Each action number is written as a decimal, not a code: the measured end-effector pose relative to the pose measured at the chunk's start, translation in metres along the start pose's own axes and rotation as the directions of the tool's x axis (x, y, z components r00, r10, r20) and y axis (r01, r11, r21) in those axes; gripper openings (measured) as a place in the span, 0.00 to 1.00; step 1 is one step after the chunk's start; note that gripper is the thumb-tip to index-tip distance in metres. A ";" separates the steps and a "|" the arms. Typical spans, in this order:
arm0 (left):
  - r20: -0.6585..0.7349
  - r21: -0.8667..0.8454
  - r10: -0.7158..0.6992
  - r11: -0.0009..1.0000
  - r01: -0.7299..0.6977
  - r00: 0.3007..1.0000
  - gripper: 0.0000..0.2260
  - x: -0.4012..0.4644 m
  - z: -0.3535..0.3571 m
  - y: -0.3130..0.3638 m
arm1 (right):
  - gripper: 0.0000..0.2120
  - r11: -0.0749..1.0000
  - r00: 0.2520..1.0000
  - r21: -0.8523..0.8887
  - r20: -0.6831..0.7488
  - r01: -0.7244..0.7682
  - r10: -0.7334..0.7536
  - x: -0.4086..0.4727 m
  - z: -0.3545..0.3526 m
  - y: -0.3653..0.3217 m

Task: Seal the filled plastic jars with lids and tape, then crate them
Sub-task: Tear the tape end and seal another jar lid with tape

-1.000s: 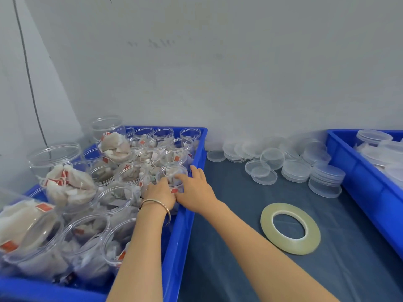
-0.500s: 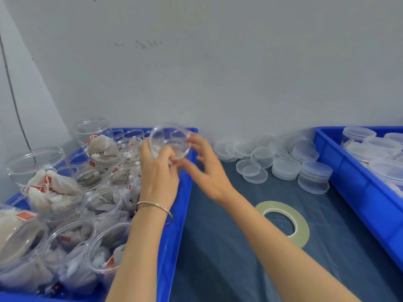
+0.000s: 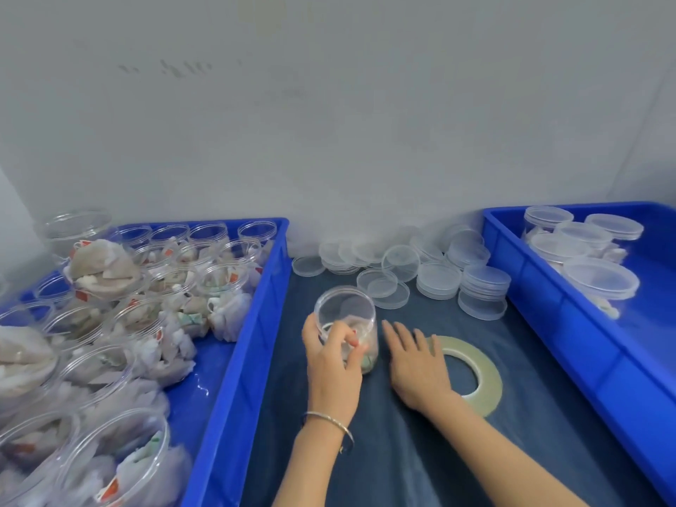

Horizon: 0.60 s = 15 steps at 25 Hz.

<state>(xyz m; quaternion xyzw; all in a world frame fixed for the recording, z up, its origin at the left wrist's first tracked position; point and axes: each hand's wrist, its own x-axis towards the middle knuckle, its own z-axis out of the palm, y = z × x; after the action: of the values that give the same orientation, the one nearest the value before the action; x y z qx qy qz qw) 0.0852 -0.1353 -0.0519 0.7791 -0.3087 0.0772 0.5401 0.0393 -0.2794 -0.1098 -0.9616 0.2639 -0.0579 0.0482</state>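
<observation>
On the dark blue mat [image 3: 402,462], her left hand [image 3: 334,364] grips the clear round plastic jar [image 3: 347,323] upright for lidding, while her right hand [image 3: 417,367] lies flat, fingers straight, beside the tape ring [image 3: 483,375].

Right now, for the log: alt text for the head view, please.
A left hand grips an open, filled jar standing on a dark mat, while the right hand lies flat beside it, partly over a tape roll. Loose lids lie behind; a blue crate of open jars sits left, another with lidded jars right.
</observation>
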 end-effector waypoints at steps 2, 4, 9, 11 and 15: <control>0.089 0.005 0.072 0.997 -0.073 0.993 0.08 -0.006 0.011 -0.005 | 0.29 0.965 0.989 0.243 -0.081 -0.101 0.124 0.000 -0.014 0.033; 0.172 -0.027 0.107 0.994 -0.104 0.979 0.07 -0.008 0.018 -0.005 | 0.28 0.882 0.955 0.435 -0.135 -0.181 0.263 0.006 -0.031 0.071; 0.301 -0.091 0.062 0.995 -0.036 0.952 0.22 -0.007 0.029 0.006 | 0.26 0.897 0.918 0.194 0.117 -0.396 0.380 0.024 -0.045 0.130; 0.256 -0.153 0.059 0.988 -0.020 0.965 0.23 -0.012 0.034 0.007 | 0.15 0.903 0.916 0.158 0.056 -0.400 0.396 0.023 -0.041 0.132; 0.227 -0.290 0.031 0.956 0.037 0.973 0.28 -0.024 0.043 0.006 | 0.12 0.907 0.921 0.162 0.069 -0.390 0.384 0.009 -0.048 0.129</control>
<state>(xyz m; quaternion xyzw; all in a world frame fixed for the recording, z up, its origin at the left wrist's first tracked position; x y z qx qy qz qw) 0.0528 -0.1657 -0.0754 0.6948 -0.3758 -0.0606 0.6102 -0.0239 -0.3976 -0.0777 -0.8833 0.4422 -0.0529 0.1467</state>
